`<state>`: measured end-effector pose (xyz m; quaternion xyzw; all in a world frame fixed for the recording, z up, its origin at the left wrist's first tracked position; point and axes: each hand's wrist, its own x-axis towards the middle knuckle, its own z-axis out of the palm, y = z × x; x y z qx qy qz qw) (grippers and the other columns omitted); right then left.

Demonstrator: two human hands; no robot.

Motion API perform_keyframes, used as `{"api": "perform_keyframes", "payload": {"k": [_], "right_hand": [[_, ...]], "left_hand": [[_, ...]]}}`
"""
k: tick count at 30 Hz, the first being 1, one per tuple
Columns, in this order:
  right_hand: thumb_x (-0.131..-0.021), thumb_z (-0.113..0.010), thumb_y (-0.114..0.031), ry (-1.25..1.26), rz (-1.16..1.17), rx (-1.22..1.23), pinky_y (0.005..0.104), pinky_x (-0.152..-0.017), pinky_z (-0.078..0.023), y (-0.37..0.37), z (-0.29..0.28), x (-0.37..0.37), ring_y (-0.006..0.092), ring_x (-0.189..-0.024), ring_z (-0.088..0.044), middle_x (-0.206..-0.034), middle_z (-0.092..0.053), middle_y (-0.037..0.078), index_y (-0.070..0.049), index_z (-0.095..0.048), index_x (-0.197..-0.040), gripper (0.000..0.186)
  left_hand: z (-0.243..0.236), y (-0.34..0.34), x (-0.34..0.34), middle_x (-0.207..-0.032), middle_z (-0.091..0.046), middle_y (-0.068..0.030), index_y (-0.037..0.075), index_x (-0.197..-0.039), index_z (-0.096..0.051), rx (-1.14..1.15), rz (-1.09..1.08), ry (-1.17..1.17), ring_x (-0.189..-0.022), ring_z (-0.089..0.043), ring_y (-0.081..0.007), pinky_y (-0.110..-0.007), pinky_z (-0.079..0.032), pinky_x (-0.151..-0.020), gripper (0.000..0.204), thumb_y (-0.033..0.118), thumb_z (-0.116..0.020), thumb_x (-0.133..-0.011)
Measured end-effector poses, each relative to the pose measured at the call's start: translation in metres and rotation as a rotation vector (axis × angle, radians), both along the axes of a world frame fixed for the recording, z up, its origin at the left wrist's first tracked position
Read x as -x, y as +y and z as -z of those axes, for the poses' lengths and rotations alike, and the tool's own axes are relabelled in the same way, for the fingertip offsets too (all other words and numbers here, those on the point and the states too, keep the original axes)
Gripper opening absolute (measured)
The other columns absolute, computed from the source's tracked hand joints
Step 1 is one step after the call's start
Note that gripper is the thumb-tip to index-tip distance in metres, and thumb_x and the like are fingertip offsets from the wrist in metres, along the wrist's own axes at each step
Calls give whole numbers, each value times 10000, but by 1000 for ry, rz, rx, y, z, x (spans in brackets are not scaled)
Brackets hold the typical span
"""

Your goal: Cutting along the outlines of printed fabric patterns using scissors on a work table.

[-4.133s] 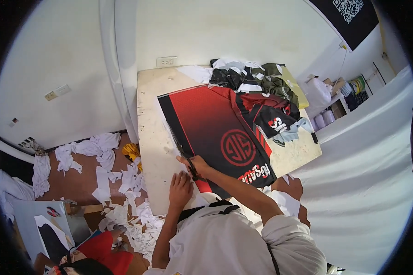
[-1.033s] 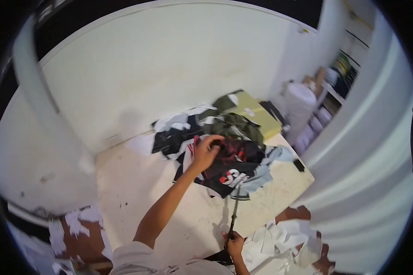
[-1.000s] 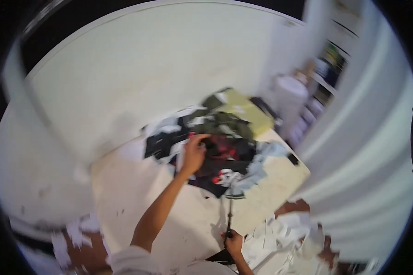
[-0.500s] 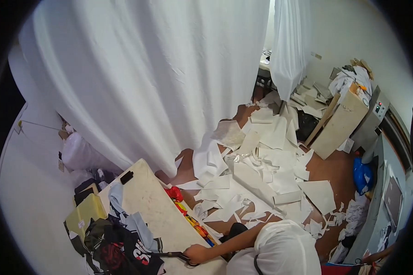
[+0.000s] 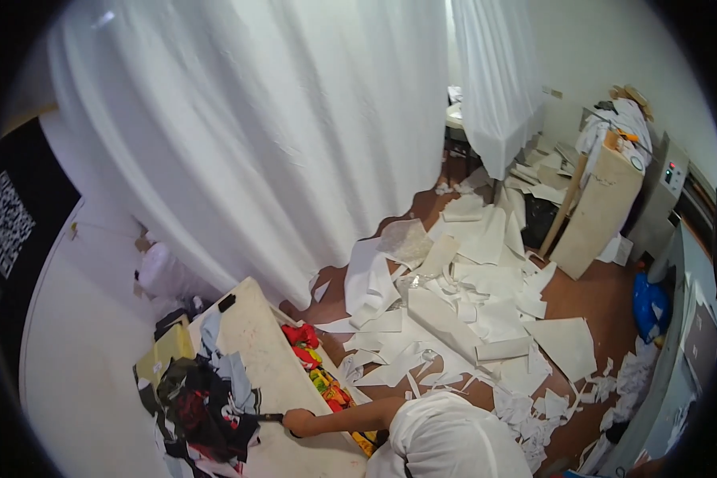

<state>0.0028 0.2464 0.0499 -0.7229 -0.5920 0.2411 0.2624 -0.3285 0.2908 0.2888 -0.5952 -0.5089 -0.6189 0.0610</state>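
My right arm, in a white sleeve, reaches left across a pale worktable (image 5: 271, 365). At its end my right hand (image 5: 299, 422) is closed round the handles of black scissors (image 5: 270, 417). The scissors point left into a heap of dark clothes (image 5: 203, 402) with red and white patches. How far their blades stand apart I cannot tell. A light blue-grey cloth (image 5: 231, 373) lies along the heap's upper side. My left hand does not show.
A small black object (image 5: 227, 303) lies near the table's far end. Red and yellow cloth (image 5: 327, 382) runs along its right side. White sheets and scraps (image 5: 470, 311) litter the brown floor. A white curtain (image 5: 255, 143) hangs behind; a control box (image 5: 671, 175) stands right.
The view has shifted, with the table and clothes appearing further right. My right hand and the scissors sit higher and further left in the picture, closer in against the clothes.
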Motion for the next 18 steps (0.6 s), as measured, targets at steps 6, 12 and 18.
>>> {"api": "perform_keyframes", "payload": {"k": [6, 12, 18], "right_hand": [[-854, -679, -421, 24, -340, 78, 469, -843, -549, -49, -62, 74, 358, -1044, -651, -1183, -631, 209, -13, -635, -1177, 521], [-788, -648, -90, 552, -560, -515, 404, -968, -482, -83, -97, 111, 315, -1153, -602, -1216, -632, 159, -38, -618, -1226, 442], [-792, -515, 75, 812, -797, -251, 288, -843, -468, -82, -140, 134, 128, -899, -597, -890, -655, 43, 23, -659, -1008, 265]], "left_hand": [[14, -83, -8, -895, -648, -159, -25, -908, -664, 60, 117, 331, -867, -613, -323, -402, -508, -815, 302, 202, -477, -975], [-40, -175, -26, -1018, -675, -106, -40, -1125, -656, 383, 614, -90, -950, -634, -190, -279, -471, -911, 323, -110, -421, -915], [-32, -226, 71, -1034, -666, -45, -26, -1171, -639, 285, 159, -214, -941, -604, -104, -220, -444, -872, 286, -59, -425, -984]]}}
